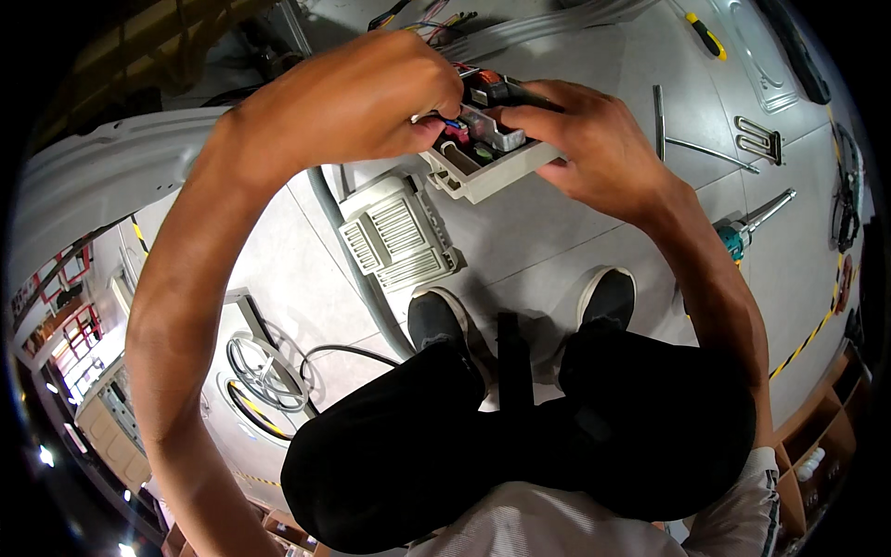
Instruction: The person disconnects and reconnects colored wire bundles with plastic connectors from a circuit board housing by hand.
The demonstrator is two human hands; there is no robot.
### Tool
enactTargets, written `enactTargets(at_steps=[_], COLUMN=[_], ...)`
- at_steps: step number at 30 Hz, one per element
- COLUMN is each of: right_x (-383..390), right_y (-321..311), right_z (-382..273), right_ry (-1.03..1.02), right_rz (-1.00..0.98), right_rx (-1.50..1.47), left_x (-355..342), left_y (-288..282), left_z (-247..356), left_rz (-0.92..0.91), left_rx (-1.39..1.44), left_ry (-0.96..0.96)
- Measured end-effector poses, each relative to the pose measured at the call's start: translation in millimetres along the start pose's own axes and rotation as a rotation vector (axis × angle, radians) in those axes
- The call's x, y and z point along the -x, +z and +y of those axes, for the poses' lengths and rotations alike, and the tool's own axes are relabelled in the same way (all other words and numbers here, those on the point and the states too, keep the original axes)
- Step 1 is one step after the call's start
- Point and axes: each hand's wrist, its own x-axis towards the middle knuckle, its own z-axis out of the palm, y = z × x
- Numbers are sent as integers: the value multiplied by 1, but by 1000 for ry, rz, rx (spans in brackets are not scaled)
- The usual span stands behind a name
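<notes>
In front of me, up off the floor, is a beige plastic housing (487,178) with an electronic circuit board in it, its open side toward me. My right hand (599,135) grips the far right side of this control board, thumb over the top edge and fingers beneath. At its left side, my left hand (399,97) is closed in a pinch among the board's parts, close to a clear plastic block (497,130) and a blue bit of wire or connector. The left fingertips are partly hidden, so what they pinch cannot be made out.
A beige vented cover (399,232) lies on the tiles below, beside a grey hose (348,251). Rightward lie a T-shaped metal wrench (691,144), a heating element (759,141), a teal power tool (738,237) and a yellow-black screwdriver (707,37). A pulley wheel (269,371) sits left.
</notes>
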Motion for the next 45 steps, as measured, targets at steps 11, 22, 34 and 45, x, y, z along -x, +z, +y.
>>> enactTargets(at_steps=[11,22,34,45], right_x=[-2,2,2,5], right_y=[-2,8,8,11], right_z=[-3,0,-3,-8], right_ry=[40,-8,10,97], right_rz=[-27,30,26,11], right_rx=[-7,4,-5,-93], left_x=[-2,10,13,14], left_y=[0,19,24,18], left_z=[-1,5,8,11], left_rz=[-4,111,174,152], left_rx=[-7,-31,-23,-46], left_ry=[51,2,-16,-82])
